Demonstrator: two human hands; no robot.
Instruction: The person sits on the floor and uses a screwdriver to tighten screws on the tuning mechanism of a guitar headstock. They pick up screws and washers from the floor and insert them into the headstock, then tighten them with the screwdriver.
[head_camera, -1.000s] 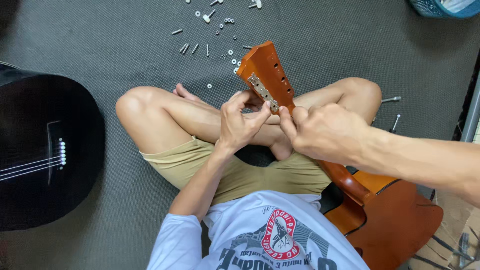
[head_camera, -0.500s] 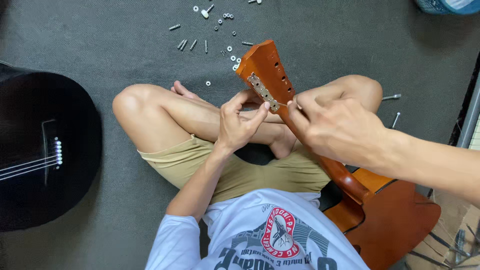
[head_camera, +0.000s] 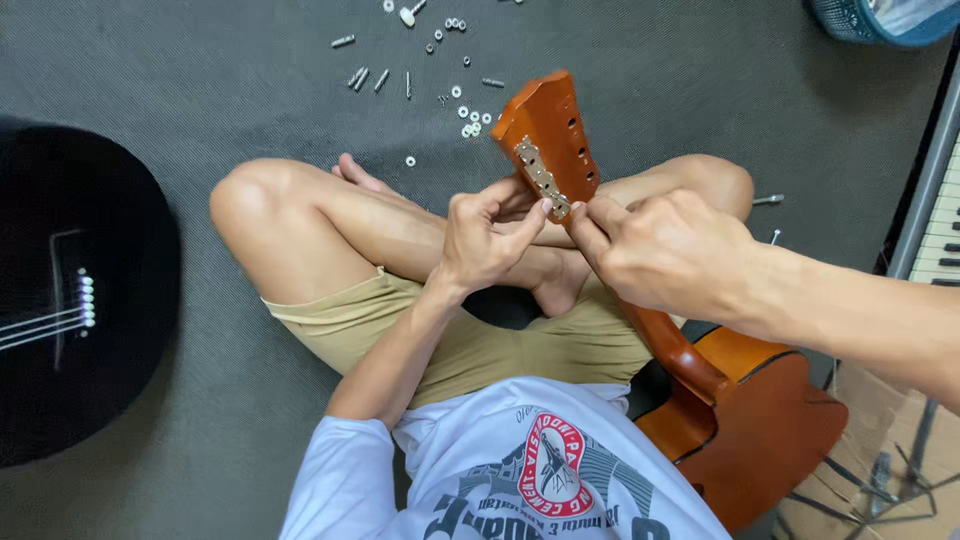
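Two hands meet at the headstock (head_camera: 548, 135) of the orange guitar (head_camera: 745, 420), which lies across your crossed legs with its body at your right hip. Your left hand (head_camera: 485, 240) pinches the lower end of the metal tuner plate (head_camera: 540, 178) between thumb and forefinger. Your right hand (head_camera: 665, 250) closes its fingertips on the same lower end, just beside the left thumb, though whether it holds a small part cannot be told. Beyond the grip, loose screws and washers (head_camera: 465, 105) lie scattered on the grey mat (head_camera: 200, 90). Well to the left of the grip lies a black guitar (head_camera: 70, 300).
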